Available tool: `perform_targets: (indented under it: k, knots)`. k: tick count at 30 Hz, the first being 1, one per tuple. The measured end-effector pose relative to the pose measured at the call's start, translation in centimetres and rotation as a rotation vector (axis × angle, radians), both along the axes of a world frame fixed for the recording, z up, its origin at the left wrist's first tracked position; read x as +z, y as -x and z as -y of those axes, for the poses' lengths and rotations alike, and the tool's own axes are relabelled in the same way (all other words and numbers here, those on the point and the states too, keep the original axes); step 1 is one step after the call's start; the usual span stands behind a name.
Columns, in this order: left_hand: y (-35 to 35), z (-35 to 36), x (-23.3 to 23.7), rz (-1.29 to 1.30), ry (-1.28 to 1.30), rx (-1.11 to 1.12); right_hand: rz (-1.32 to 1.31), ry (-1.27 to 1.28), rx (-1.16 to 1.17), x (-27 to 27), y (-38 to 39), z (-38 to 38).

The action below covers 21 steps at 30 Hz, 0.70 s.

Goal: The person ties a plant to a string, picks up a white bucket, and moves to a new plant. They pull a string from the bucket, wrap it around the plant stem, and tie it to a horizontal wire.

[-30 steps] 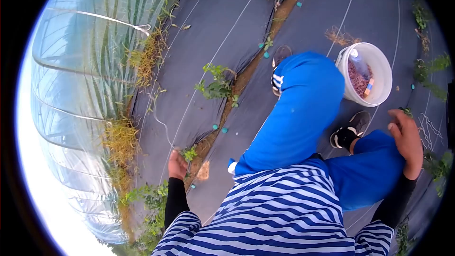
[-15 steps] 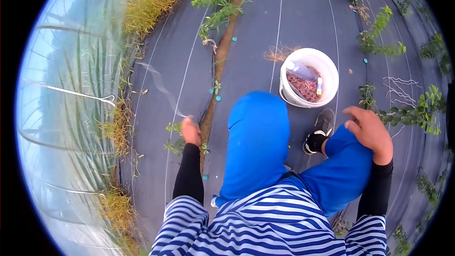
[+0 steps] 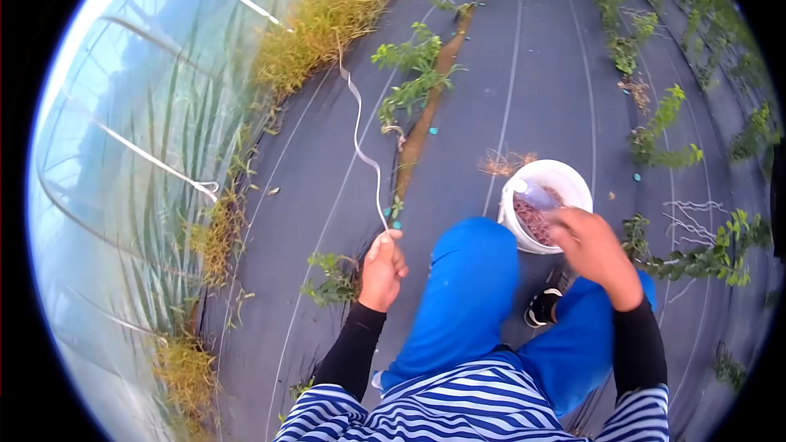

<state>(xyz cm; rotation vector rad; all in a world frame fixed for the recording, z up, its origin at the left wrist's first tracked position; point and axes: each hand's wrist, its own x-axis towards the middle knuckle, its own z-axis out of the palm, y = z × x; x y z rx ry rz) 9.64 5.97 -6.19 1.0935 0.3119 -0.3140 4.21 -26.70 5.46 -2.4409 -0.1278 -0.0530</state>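
Note:
My left hand (image 3: 382,272) is closed, pinching the lower end of a thin white string (image 3: 358,127) between thumb and fingers. The string runs up in waves over the black ground cover towards the yellow grass. At the near rim of a white bucket (image 3: 580,188) is my right hand (image 3: 596,252), slightly blurred, its fingers curled; whether they hold anything is hidden. Inside the bucket lie reddish-brown pieces (image 3: 532,221) and a clear bottle (image 3: 534,194).
Green plants (image 3: 413,74) grow along a soil strip (image 3: 431,115) on the left, with more plants (image 3: 725,262) on the right. Loose white strings (image 3: 692,221) lie beside them. Yellow grass (image 3: 327,20) borders the plastic sheeting (image 3: 139,172). My blue-clad knee (image 3: 475,266) is by the bucket.
My left hand has moved right with the string, which now shows clearly. My right hand has left my knee and reached the bucket. The camera view has shifted, and the bucket appears lower.

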Motion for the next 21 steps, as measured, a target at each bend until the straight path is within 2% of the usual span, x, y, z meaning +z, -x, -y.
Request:
perform_targets:
  k: [2, 4, 7, 8, 10, 14, 16, 18, 21]
  knots:
    - [0.3, 4.0, 4.4, 0.147, 0.041, -0.138, 0.031, -0.212, 0.07, 0.2, -2.4, -1.9]
    - [1.1, 7.0, 7.0, 0.182, 0.065, -0.246, 0.036, -0.477, 0.072, -0.6, -4.8, -3.5]
    - [2.8, 10.8, 8.5, 0.247, 0.066, -0.427, -0.072, -0.953, -0.046, 2.7, -6.9, -4.8]
    - [3.3, 11.8, 8.3, 0.285, 0.072, -0.477, -0.031, -0.945, -0.081, 3.5, -6.9, -4.4]
    - [4.0, 13.9, 8.3, 0.291, 0.11, -0.523, -0.102, -1.258, -0.131, 4.3, -6.5, -4.0]
    - [4.4, 16.0, 8.2, 0.272, 0.204, -0.508, -0.115, -1.377, -0.18, 1.5, -3.4, -2.9]
    - [4.3, 16.6, 7.3, 0.271, 0.223, -0.54, -0.233, -1.23, -0.203, 0.8, -1.6, -3.0]
    - [4.6, 17.0, 5.9, 0.249, 0.22, -0.619, -0.22, -1.155, -0.19, -1.0, -1.6, -2.9]
    - [5.2, 17.7, 6.1, 0.183, 0.21, -0.663, -0.235, -1.049, -0.211, -1.0, -1.5, -3.5]
